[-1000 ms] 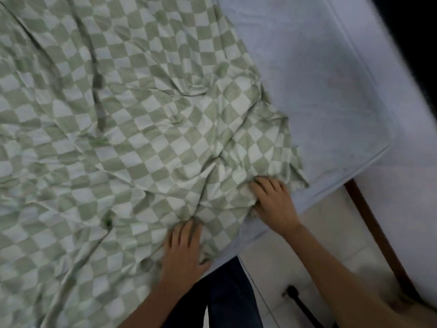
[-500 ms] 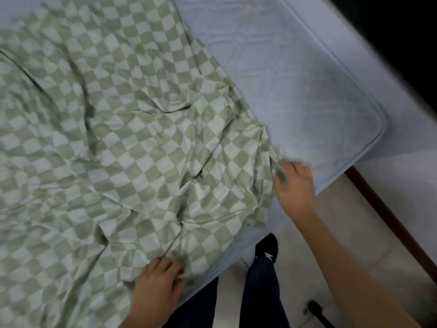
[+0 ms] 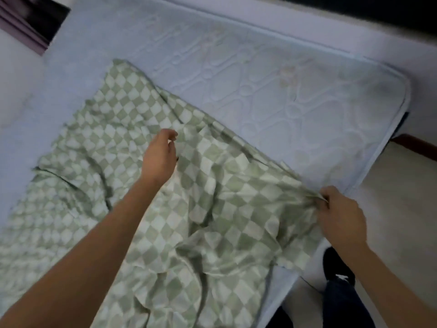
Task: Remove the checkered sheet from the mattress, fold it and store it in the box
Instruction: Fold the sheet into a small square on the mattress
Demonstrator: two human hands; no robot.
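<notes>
Head view, only one I've got. The checkered sheet, green and white, lies crumpled across the near and left part of the mattress. The mattress's far right part is bare, quilted stitching showing. One sheet edge droops over the mattress's near side.

My right hand is at the mattress's near edge, close to its right corner. Its fingers are curled tight on a bunched bit of sheet edge, and the cloth pulls into folds toward that grip.

My left hand is out over the middle of the mattress, above the sheet. Its fingers are loosely curled next to a raised fold. It's blurred, so I can't tell whether they pinch cloth or hold nothing.

Off the mattress's near side there's pale floor, with a black shoe and a dark trouser leg on it. The box isn't in shot.
</notes>
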